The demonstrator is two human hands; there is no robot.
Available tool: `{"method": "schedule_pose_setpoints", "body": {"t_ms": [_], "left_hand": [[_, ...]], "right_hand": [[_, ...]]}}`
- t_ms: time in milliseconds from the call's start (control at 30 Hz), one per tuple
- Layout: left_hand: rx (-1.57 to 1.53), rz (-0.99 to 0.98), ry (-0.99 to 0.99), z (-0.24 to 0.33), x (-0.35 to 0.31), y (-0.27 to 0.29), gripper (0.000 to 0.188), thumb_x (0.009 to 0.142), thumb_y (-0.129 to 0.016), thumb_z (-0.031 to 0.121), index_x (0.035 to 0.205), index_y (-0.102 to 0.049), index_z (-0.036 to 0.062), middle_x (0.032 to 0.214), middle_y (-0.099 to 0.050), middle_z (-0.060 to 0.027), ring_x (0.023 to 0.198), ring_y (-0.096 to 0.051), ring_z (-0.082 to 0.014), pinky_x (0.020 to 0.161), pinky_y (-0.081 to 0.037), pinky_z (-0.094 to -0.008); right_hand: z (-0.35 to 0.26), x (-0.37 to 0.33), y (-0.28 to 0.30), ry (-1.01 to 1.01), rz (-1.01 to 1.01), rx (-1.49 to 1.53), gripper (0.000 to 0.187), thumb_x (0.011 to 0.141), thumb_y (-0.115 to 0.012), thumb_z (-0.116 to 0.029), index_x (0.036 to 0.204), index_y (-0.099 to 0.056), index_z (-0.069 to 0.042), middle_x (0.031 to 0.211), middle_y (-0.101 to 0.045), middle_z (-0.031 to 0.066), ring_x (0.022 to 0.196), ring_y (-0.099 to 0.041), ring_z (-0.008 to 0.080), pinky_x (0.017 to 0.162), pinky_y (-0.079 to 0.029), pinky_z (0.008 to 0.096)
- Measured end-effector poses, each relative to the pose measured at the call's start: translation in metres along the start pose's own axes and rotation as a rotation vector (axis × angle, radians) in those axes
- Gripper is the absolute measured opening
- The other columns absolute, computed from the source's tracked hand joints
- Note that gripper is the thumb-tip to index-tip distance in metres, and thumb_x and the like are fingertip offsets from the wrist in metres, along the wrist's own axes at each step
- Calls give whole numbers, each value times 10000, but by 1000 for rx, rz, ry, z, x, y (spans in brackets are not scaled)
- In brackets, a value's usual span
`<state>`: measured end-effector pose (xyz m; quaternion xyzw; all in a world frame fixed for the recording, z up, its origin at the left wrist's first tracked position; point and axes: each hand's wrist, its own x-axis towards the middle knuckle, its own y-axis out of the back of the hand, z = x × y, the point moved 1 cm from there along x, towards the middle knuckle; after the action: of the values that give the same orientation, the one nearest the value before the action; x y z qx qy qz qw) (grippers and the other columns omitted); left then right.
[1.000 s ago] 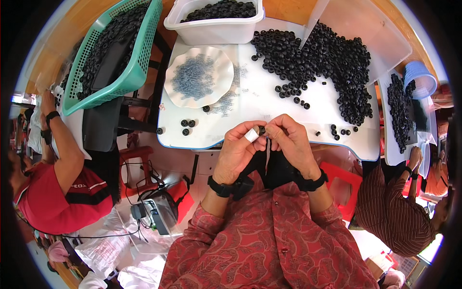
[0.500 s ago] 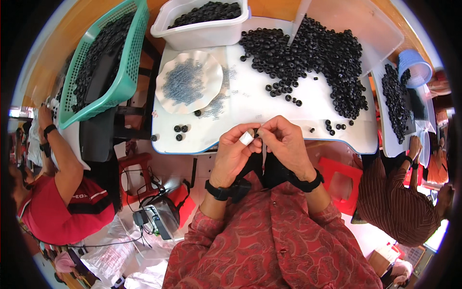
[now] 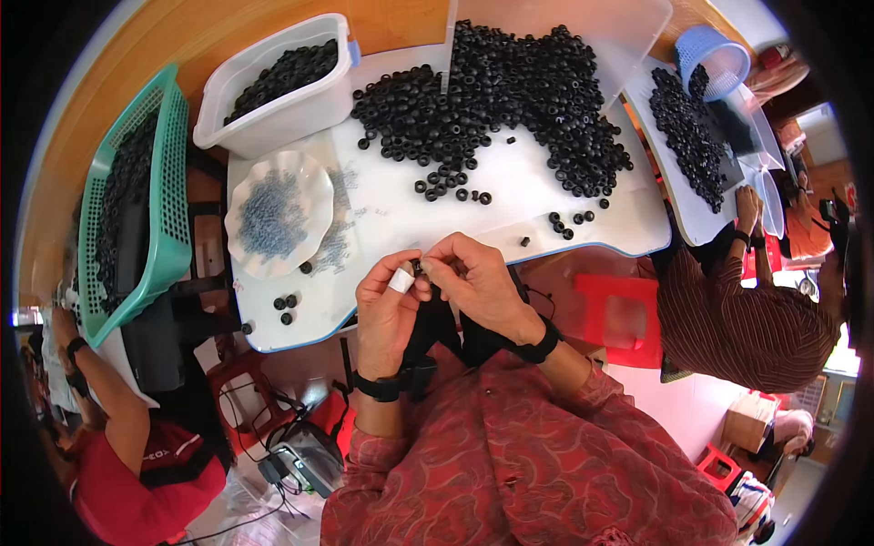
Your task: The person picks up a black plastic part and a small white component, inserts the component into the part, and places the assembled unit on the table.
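Observation:
Close together at the table's front edge, both my hands work on one small black round part (image 3: 418,267). My left hand (image 3: 386,314), with white tape around a finger, pinches it. The thumb and fingertips of my right hand (image 3: 475,287) close on it from the other side, hiding much of it. On the white table (image 3: 410,207) beyond lies a big pile of black ring-shaped parts (image 3: 510,96). To the left, a scalloped white plate (image 3: 319,200) carries many tiny grey-blue slender pieces (image 3: 273,215), and more lie beside it.
A white tub (image 3: 273,136) of black parts stands at the back left, beside a green basket (image 3: 173,209). Stray parts lie near the front edge. A clear plastic bin (image 3: 546,36) rests by the pile. Co-workers sit left and right; red stools (image 3: 619,314) stand below.
The whole view has swung, so the table and its things sit further left and tilted. My hands stay together on the small black part.

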<state>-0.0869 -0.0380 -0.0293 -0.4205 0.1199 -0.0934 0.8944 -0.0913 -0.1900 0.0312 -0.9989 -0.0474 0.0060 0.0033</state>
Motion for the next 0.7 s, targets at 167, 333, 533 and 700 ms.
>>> {"method": "schedule_pose_setpoints", "body": {"t_ms": [167,333,533,700], "left_hand": [[-39,0,20,1,11,-2,233,972,-615,58,1183,-649,-34,997,-685,-117,794,-626,-139,702,-517,-271],[-53,19,26,1,12,-2,252,964,-618,50,1199,-642,-38,1023,-686,-131,803,-629,-143,707,-516,-269],[-42,14,37,1,13,1,259,970,-606,53,1208,-633,-46,1035,-686,-139,814,-641,-153,722,-545,-278],[-48,-3,39,-1,13,4,263,981,-591,54,1222,-625,-47,1046,-684,-142,816,-645,-156,724,-551,-281]], "right_hand": [[14,11,29,190,283,-417,40,881,-666,-24,908,-644,-6,820,-637,126,656,-624,211,607,-509,322],[17,28,54,292,424,-786,65,906,-655,-62,967,-657,-38,870,-592,123,653,-630,304,588,-513,394],[27,43,56,212,433,-1101,151,906,-674,-125,1049,-707,-90,968,-561,111,725,-633,296,603,-512,408],[28,48,59,141,390,-1167,141,864,-689,-102,1001,-721,-103,1013,-543,114,822,-624,294,634,-516,409]]}}
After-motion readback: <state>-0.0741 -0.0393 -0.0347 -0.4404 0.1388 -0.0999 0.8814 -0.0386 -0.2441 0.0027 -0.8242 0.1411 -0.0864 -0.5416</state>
